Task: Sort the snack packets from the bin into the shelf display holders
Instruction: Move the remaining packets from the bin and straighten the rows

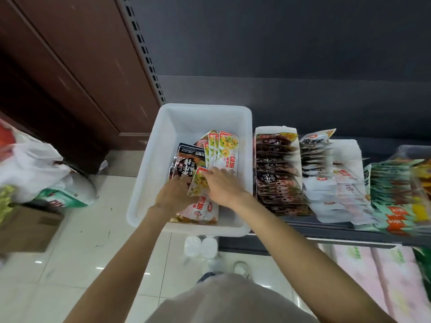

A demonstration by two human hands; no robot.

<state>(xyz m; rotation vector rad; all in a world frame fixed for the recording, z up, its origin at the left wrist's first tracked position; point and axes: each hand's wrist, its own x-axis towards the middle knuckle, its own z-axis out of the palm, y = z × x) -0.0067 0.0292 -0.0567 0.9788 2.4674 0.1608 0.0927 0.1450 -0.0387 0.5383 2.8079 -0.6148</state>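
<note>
A white plastic bin (149,173) sits at the left end of the shelf with snack packets inside. Both my hands are down in it. My left hand (173,194) lies over the dark packets (186,159). My right hand (221,185) pinches a small green-and-yellow packet (198,183) that stands tilted between the two hands. Several matching green-and-white packets (225,150) lean at the bin's back right. A pink-white packet (203,209) lies under my wrists. To the right stand the shelf display holders: one with dark packets (275,173), then one with white packets (321,183).
Green and orange packets (396,194) fill the holders further right along the shelf edge (326,229). On the tiled floor at the left are white bags (35,169) and a cardboard box (25,229). Pink packs (377,276) lie on the lower shelf.
</note>
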